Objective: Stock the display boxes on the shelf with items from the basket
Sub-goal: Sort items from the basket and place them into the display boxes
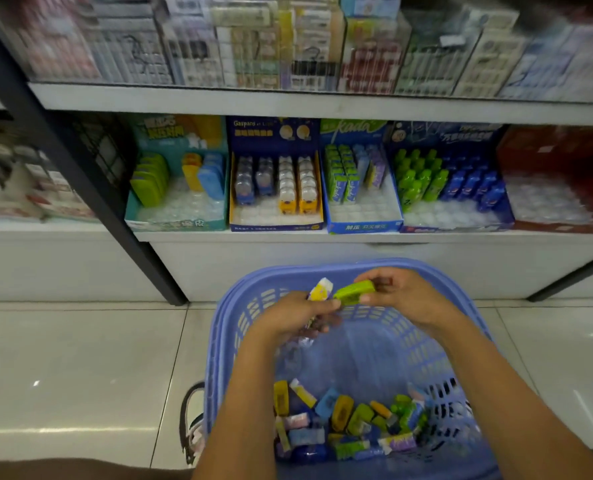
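View: head
Green case: held above the far rim of the basket. Judged light, rigid and smooth, best pinched across its long sides.
Right hand: fingers and thumb closed on the case's right end.
Left hand: fingers curled round a white-and-yellow packet. Anything beneath is blurred.
Basket stock: loose items heaped at the near right corner.
Teal display box: at the shelf's front edge, left end, with similar green cases and vacant front slots.

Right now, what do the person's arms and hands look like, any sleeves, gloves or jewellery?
Bare hands: the left hand and right hand wear no gloves. No sleeve covers the left forearm or right forearm as far as the frame reaches. No watch, bracelet or ring shows, though the picture is slightly blurred.
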Available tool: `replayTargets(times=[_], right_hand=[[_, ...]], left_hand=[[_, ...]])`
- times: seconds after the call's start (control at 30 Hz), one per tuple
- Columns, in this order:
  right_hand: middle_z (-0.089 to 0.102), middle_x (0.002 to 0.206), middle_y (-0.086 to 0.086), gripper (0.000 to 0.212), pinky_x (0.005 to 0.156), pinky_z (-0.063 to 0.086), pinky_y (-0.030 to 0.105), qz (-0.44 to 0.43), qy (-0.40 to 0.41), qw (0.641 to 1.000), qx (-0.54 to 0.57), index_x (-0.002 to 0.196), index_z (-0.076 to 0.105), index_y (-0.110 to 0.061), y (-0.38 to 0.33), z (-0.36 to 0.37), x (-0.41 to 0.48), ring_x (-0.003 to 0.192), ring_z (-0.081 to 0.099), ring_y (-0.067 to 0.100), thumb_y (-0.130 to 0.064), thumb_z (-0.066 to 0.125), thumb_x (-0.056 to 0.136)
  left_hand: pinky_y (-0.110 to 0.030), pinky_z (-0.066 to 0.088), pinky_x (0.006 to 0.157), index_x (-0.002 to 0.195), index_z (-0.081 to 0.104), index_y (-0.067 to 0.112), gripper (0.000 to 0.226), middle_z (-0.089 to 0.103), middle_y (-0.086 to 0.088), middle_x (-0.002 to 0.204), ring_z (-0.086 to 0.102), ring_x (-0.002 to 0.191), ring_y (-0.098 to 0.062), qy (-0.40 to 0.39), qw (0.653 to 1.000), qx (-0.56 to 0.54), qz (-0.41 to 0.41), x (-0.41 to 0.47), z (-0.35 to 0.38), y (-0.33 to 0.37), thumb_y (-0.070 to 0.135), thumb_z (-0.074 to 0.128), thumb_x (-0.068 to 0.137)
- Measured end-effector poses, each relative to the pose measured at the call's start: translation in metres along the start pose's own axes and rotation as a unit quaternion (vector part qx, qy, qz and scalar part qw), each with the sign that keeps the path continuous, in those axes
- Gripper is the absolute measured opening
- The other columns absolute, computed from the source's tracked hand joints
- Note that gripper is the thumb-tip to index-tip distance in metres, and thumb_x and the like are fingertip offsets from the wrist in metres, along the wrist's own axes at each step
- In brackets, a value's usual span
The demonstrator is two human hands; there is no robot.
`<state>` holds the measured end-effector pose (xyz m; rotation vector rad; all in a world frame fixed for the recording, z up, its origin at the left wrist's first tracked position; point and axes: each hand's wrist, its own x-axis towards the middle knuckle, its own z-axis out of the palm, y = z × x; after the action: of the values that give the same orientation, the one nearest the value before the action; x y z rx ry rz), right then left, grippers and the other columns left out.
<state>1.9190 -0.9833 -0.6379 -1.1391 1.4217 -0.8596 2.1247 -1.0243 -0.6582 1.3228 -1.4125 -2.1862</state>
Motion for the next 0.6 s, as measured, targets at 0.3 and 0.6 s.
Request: replayTargets(times=[0.3, 0.6], right_hand=[[0.069, 0.106, -0.001, 0.034, 0.077, 0.053, 0.019, -0.127, -0.010, 0.992, -0.006, 0.099, 0.068, -0.017, -0.082, 0.039, 0.008, 0.094, 0.068, 0.014, 0.013, 0.058, 0.084], [0.069, 0.084, 0.004, 0.019, 0.060, 0.054, 0.019, -0.115, -0.006, 0.993, 0.038, 0.099, 0.065, -0.012, -0.139, 0.118, 0.059, 0.064, 0.068, 0.012, 0.000, 0.065, 0.084]], left_hand=[[-0.016, 0.045, 0.050, 0.092, 0.069, 0.009, 0.009, 0.068, -0.001, 0.067, 0.055, 0.050, -0.005, 0.064, 0.981, -0.117, 0.142, -0.044, -0.033, 0.048, 0.014, 0.063, 0.087], [-0.020, 0.044, 0.049, 0.085, 0.068, 0.020, 0.006, 0.061, 0.005, 0.052, 0.053, 0.047, -0.006, 0.303, 0.917, -0.045, 0.254, -0.091, -0.094, 0.059, 0.015, 0.069, 0.084]])
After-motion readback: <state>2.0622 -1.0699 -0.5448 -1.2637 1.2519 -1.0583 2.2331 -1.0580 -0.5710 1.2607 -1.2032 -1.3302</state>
